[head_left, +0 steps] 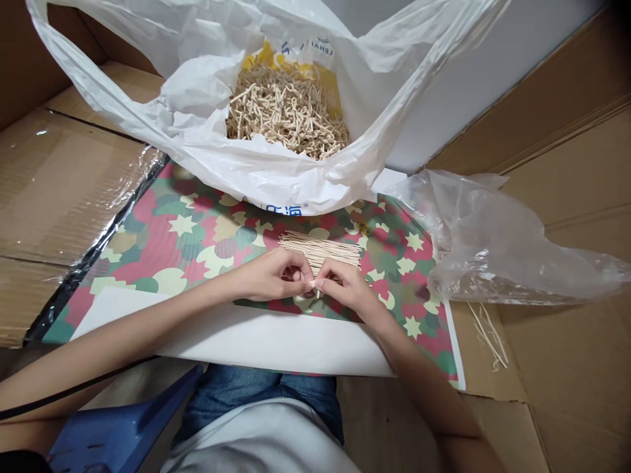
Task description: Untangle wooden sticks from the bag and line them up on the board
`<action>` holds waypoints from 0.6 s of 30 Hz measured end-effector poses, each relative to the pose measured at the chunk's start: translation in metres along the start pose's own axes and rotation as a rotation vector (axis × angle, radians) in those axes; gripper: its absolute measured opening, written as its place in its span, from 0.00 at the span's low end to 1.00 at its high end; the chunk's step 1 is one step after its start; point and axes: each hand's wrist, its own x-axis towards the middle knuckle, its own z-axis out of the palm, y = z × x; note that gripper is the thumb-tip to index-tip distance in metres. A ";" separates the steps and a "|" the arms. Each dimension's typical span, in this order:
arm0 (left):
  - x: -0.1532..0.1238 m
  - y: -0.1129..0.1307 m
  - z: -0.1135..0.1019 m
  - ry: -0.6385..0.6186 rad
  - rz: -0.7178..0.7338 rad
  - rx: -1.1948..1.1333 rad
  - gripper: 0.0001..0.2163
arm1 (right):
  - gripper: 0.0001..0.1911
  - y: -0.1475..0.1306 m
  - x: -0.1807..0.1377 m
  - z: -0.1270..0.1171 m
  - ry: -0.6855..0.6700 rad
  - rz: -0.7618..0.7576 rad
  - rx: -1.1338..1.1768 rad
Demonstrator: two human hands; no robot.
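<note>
The left hand (269, 276) and right hand (345, 290) pinch a thin wooden stick (318, 291) between their fingertips, just beside a pile of sticks (320, 248) mid-way along the far edge of a camouflage-patterned board (158, 253).

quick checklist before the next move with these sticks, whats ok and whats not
1. Thin pale sticks lying parallel on the camouflage-print mat: ok.
2. Left hand and right hand both at the near end of the sticks: ok.
3. Near stick ends even: cannot tell, the fingers cover them.
4. Tangled pale strands lying inside the white plastic bag: ok.
5. Loose strands off the mat, on the cardboard at right: not ok.
</note>
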 end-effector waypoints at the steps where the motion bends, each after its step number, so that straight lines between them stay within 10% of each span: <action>1: 0.000 -0.001 0.001 0.050 0.070 0.090 0.09 | 0.06 0.002 0.001 0.001 -0.010 0.045 0.072; 9: -0.005 -0.004 0.001 0.363 0.553 0.920 0.07 | 0.04 0.003 0.003 0.005 -0.065 0.157 0.451; 18: -0.003 -0.002 0.007 0.313 0.635 0.926 0.06 | 0.05 0.003 0.004 0.006 -0.234 0.242 0.540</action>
